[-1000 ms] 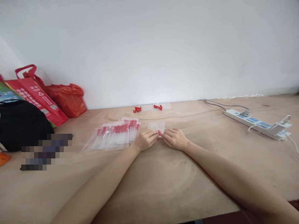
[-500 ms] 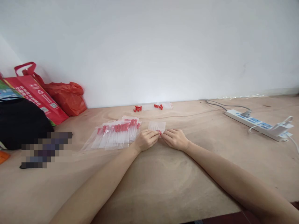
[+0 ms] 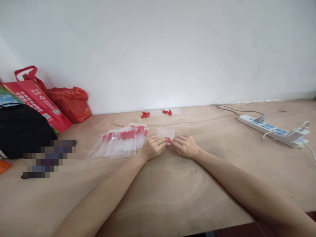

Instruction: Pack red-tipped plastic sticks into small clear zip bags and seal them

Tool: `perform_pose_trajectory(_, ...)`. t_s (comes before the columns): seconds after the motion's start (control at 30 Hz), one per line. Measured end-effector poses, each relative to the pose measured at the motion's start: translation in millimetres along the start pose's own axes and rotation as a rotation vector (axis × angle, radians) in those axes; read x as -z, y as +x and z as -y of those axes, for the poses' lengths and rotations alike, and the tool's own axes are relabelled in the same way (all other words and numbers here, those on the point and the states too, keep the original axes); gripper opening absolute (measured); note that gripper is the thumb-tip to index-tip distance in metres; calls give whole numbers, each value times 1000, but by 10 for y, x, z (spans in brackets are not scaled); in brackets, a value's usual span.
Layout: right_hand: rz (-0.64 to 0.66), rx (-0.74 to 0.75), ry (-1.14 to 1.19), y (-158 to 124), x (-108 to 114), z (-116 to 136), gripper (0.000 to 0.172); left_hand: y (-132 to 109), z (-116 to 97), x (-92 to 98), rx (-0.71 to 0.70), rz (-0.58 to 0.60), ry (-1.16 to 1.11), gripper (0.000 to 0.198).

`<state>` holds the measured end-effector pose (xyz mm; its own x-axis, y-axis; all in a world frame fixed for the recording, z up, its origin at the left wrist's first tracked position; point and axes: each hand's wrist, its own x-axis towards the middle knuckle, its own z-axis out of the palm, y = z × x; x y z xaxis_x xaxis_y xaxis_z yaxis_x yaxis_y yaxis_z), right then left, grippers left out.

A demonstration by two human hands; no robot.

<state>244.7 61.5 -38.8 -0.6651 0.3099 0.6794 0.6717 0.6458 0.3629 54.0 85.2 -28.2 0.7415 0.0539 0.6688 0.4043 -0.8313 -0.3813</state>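
My left hand (image 3: 153,147) and my right hand (image 3: 185,146) rest on the wooden table (image 3: 172,184), fingertips meeting over a small clear plastic bag (image 3: 165,133). Both hands pinch the near end of this bag, where red dropper bulbs (image 3: 169,140) show between the fingers. Just left of my left hand lies a pile of filled clear bags (image 3: 122,141) holding droppers with red bulbs. Farther back near the wall lie loose red bulbs (image 3: 145,114) and more clear pieces (image 3: 172,112).
A white power strip (image 3: 271,131) with plugged cables lies at the right. At the left stand a red paper bag (image 3: 37,102), a red plastic bag (image 3: 70,103) and a black bag (image 3: 22,130). A white wall runs behind the table.
Nearly nothing has changed; both hands stay at the near end of the small bag with only slight finger movement.
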Motion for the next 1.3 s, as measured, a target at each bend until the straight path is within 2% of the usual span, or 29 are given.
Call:
perform_pose_trajectory(0.27,1,-43,-4,-45,4,-44,21,-13,38,52,-47,22,112,10)
perform_pose_trajectory(0.57,47,-111,-12,-153,3,-153,20,-96,137,68,-35,39,191,14)
perform_pose_trajectory(0.77,21,-217,-1,-259,26,-296,19,-202,237,125,122,24,167,13)
perform_pose_trajectory(0.9,-3,-238,21,-214,17,-261,19,-142,134,117,222,8,18,15)
perform_pose_trajectory(1.03,5,-171,31,-93,6,-91,19,-23,-21,34,171,16,-75,25)
perform_pose_trajectory(1.17,-17,-103,17,-5,14,41,19,14,-69,-14,95,8,-55,17)
perform_pose_trajectory(1.3,-33,-71,2,20,29,65,17,1,-46,-7,25,-3,1,16)
